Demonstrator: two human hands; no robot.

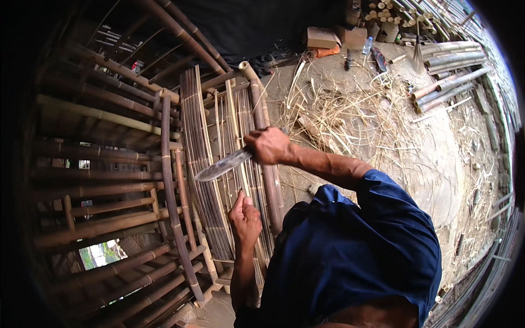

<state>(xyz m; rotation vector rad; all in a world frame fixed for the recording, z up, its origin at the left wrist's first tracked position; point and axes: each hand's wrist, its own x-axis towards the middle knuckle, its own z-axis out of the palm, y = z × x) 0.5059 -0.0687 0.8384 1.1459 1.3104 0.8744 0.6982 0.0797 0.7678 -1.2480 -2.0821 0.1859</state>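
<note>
- Bamboo framing [166, 136] fills our left side, beside a slatted tabletop [198, 147] whose long slats lead away from our body.
- Over those slats we see the knife [224, 165], its tip pointing left and slightly back toward us, so its long axis lies across them.
- One pale strip [233, 117] runs lengthwise along the tabletop and passes behind the blade in our view; we cannot tell whether the two touch.
- Our left hand [246, 220] sits on our side of the blade, apart from it and near the strip, fingers curled in toward the thumb; whether they pinch anything we cannot tell.
- Our right hand [268, 145], farther out from our body, has its fingers wrapped closely round the knife's handle, the blade extending left from them.
- Shavings [328, 109] litter the floor [437, 136] to our right, with cut poles [454, 60] lying beyond.
</note>
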